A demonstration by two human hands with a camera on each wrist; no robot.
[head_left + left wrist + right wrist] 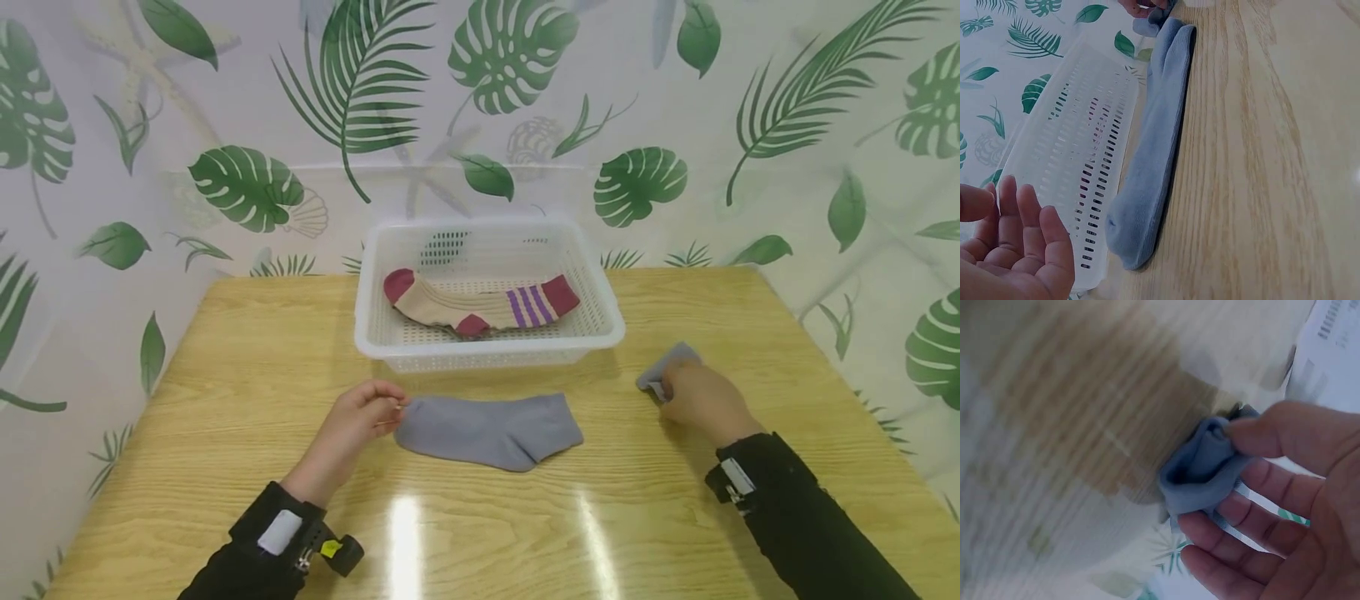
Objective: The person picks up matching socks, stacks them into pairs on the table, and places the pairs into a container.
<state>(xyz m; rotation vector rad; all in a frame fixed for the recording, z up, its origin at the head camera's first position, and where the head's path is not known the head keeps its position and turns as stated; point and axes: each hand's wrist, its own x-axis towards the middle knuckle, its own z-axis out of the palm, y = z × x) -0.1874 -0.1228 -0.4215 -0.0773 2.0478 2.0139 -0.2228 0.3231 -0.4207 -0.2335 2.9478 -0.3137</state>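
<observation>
A flat grey-blue sock [487,429] lies sideways on the table, its toe to the left and its cuff to the right. At the toe end is my left hand [367,414]; in the left wrist view its loosely bent fingers [1057,244] hold nothing and stand beside the sock [1150,144]. My right hand [701,400], off to the right, pinches a second grey-blue sock [667,367], bunched up. Between thumb and fingers in the right wrist view, the opening of that bunched sock [1200,465] shows; the palm side of the hand [1310,506] faces the camera.
Behind the flat sock stands a white perforated basket [487,354]. Inside it lies a beige sock [457,304] with maroon toe, heel and cuff and purple stripes. A leaf-patterned covering [480,167] rises behind and beside the wooden table [247,358].
</observation>
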